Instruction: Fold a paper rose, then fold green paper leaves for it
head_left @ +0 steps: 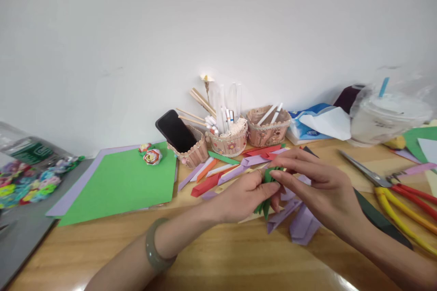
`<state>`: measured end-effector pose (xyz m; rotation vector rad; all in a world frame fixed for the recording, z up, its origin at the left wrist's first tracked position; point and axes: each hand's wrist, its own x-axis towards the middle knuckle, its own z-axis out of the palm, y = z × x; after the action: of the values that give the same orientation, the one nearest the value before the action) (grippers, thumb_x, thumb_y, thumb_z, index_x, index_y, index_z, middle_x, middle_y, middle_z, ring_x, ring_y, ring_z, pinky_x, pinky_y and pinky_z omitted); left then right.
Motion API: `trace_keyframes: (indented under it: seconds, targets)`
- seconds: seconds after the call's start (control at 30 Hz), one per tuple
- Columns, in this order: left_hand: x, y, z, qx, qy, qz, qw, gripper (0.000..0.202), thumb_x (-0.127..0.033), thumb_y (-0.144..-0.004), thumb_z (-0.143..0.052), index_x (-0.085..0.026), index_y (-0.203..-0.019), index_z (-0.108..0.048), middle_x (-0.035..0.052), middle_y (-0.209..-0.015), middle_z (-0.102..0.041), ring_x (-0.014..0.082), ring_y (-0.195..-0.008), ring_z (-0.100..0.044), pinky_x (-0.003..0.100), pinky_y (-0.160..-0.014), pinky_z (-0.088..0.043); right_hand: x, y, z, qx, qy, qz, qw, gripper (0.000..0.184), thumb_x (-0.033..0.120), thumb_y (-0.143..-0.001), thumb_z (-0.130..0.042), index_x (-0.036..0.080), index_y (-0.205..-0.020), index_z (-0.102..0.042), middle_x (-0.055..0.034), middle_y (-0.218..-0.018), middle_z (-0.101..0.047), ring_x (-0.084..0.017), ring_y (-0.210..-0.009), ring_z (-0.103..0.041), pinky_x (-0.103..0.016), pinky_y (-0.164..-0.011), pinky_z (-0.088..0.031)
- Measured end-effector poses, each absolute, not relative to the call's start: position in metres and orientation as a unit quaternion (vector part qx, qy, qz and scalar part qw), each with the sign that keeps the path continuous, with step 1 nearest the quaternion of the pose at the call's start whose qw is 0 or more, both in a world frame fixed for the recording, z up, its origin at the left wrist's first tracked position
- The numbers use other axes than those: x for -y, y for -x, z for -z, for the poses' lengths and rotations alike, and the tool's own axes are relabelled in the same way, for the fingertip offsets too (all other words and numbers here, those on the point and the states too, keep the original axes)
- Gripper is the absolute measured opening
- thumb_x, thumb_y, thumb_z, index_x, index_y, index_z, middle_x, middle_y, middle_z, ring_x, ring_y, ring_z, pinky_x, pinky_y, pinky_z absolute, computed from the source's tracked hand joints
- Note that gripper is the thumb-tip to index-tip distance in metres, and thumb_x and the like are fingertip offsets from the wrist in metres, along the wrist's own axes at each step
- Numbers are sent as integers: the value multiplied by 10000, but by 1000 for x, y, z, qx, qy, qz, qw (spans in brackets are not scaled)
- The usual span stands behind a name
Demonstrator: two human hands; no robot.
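Note:
Both my hands meet over the wooden table (218, 254) at centre right. My left hand (244, 198) is closed, pinching a folded green paper piece (269, 182). My right hand (317, 186) comes in from the right, its fingers curled over the same green piece and pinching it from above. A jade-coloured bangle (155, 248) circles my left wrist. Folded purple paper pieces (300, 225) lie directly under my right hand. Loose folded strips (218, 170) in red, orange, purple and green are spread just beyond my hands.
A green sheet (119, 182) lies on a purple sheet at the left, with small paper roses (152, 154). Craft-stick baskets (228, 138) with pens and sticks and a leaning phone (175, 132) stand at the wall. Scissors (389, 182), a tissue pack (307, 127) and a lidded cup (389, 120) are at the right.

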<state>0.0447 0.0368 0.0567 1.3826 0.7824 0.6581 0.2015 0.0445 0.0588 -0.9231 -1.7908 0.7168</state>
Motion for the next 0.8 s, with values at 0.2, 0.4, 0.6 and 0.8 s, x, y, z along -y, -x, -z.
trace_keyframes:
  seconds: [0.2,0.4,0.6,0.8]
  targets:
    - [-40,-42,-55,-301,-564,-323,698,331,-447,-828,-463,-142,-699,-472,-15,-642,-484,76,-574,-477,218,-571,-393,-49,-203,-52,694,370,-400,470,267,315,-807,-570,259,-1059,-639,-67,-1018,-603,-132,-644,-623,-245,-485,-528]
    - [-42,-41,-47,-267,-498,-303,768,371,-506,-753,-551,-140,-778,-502,-8,-651,-512,90,-585,-530,210,-537,-399,-50,-200,-54,687,354,-389,501,125,278,-776,-615,282,-862,-706,-20,-889,-651,-154,-743,-639,-272,-615,-543]
    - [-39,-40,-53,-252,-445,-272,815,360,-477,-729,-594,-129,-801,-538,16,-678,-532,111,-592,-534,250,-558,-425,-51,-200,-53,679,351,-427,482,118,301,-780,-609,225,-833,-681,-6,-689,-635,-111,-461,-580,-256,-466,-498]
    - [-33,-45,-54,-272,-379,-296,834,213,-342,-807,-537,-139,-748,-519,-31,-607,-439,81,-558,-489,229,-582,-395,-53,-199,-47,700,372,-373,482,85,302,-768,-621,237,-802,-664,-7,-764,-623,-139,-665,-591,-262,-601,-478]
